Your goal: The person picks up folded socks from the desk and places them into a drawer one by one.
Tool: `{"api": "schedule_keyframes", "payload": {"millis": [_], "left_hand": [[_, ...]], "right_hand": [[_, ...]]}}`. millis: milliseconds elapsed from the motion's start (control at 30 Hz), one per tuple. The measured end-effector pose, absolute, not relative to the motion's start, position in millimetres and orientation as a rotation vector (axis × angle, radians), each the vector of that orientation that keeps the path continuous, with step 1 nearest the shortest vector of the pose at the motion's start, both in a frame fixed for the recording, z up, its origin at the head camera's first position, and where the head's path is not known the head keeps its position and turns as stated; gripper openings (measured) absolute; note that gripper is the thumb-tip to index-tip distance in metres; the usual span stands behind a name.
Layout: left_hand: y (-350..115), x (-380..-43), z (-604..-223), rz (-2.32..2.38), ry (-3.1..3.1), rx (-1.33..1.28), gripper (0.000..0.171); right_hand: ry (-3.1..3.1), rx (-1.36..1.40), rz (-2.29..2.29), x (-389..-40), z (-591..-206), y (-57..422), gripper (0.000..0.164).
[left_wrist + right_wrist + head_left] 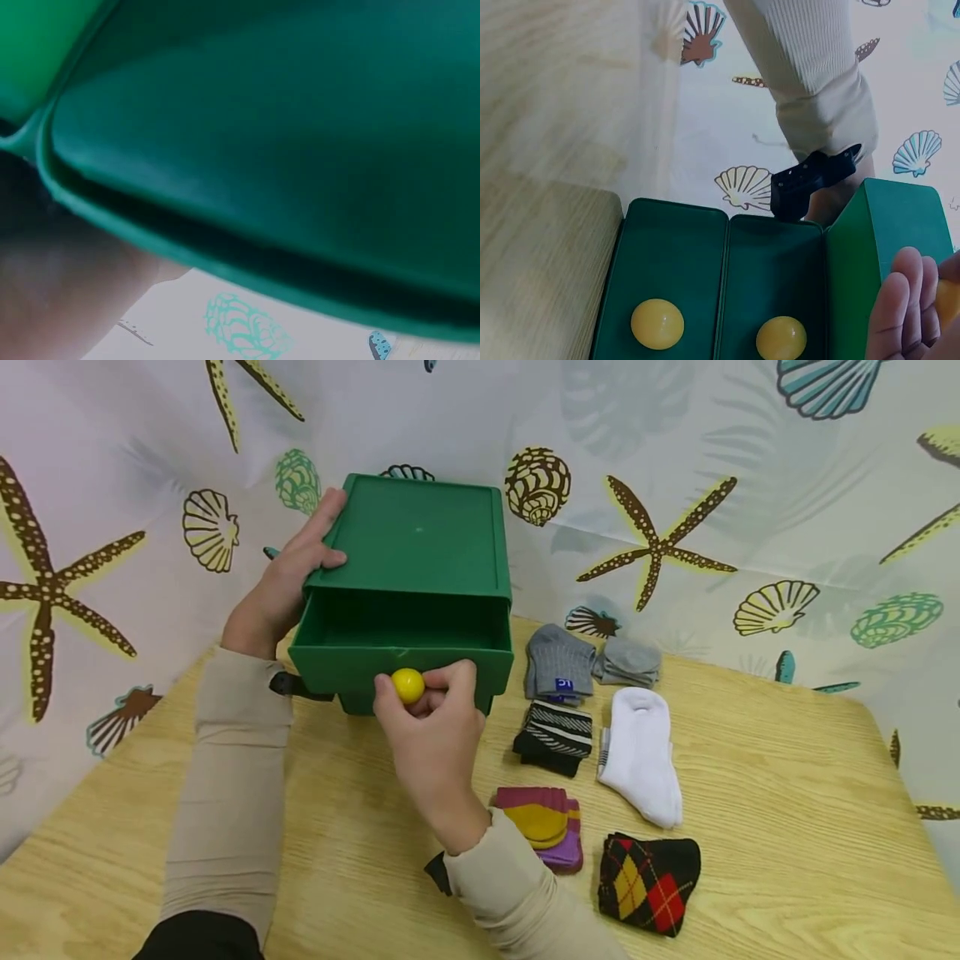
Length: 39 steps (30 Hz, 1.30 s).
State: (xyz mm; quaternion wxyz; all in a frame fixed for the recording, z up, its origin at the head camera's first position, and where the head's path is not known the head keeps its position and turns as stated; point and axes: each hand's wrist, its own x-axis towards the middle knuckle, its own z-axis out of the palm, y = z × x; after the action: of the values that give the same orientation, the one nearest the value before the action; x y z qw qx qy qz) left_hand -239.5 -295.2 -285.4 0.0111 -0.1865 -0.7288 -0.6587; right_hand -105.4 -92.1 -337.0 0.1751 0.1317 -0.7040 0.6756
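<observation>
A green drawer box (427, 539) stands on the table, its top drawer (337, 670) pulled partway out; the part of its inside that shows holds nothing. My right hand (438, 743) pinches that drawer's yellow knob (407, 686) between thumb and fingers. On the box's left side rests my left hand (288, 581), fingers straight along the wall and thumb at the top edge. Below the pulled drawer, the right wrist view shows two closed drawers with yellow knobs, one nearest the table (658, 324) and one in the middle (781, 338).
Folded socks lie right of the box: ribbed grey (558, 660), plain grey (630, 662), black striped (555, 733), white (641, 752), maroon, yellow and purple (543, 827), and argyle (648, 881). A shell-patterned curtain (465, 410) hangs behind the wooden table (780, 777).
</observation>
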Motion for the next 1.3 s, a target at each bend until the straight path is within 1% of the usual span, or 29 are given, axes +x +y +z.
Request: {"api": "schedule_keyframes", "payload": {"millis": [367, 700, 1100, 1300], "left_hand": [[-304, -239, -292, -2.018, -2.298, -0.548, 0.073], [-301, -241, -292, -2.031, -2.309, -0.559, 0.073], [-295, -243, -287, -2.053, -2.296, -0.586, 0.073], [-295, -244, -288, -2.061, -2.28, -0.604, 0.072]], "right_hand": [[-1.982, 0.516, 1.851, -86, -343, -89, 0.034], [-2.001, 0.586, 1.801, -68, -342, -80, 0.033], [-2.037, 0.719, 1.505, -60, -344, -66, 0.036], [-2.233, 0.788, 1.292, -59, -332, -50, 0.039]]}}
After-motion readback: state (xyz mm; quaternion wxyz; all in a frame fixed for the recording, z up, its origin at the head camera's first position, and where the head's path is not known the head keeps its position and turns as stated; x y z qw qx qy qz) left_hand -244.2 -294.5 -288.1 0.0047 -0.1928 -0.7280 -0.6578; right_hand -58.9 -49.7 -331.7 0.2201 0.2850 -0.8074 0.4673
